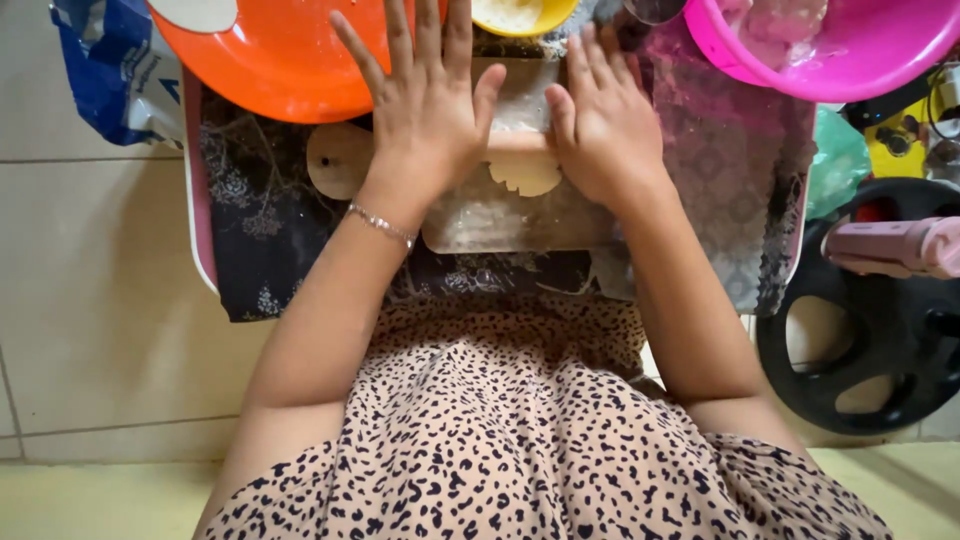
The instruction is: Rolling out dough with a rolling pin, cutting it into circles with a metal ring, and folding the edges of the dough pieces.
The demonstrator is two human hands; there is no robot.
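Flat and spread, both hands are pressed palm-down on a rolling pin (520, 148) laid across a wooden board (500, 215). Left hand (425, 110) is set w/ fingers (405, 40) wide and straight, nothing gripped; a thin bracelet (382, 224) is worn at its wrist. Right hand (600, 120) is laid just beside it, fingers (590, 60) open and close together, also nothing clasped. Pin is mostly hidden under the palms, seen only between the thumbs. A small pale dough piece (525, 172) w/ a wavy edge is seen on the board, just below the thumbs, touching the pin. Board is rested on a dark patterned cloth (260, 220). Beyond the left fingers an orange basin (270, 60) is placed; beyond the right fingers, a pink basin (850, 50). Between them a yellow bowl (525, 15) is partly in view.
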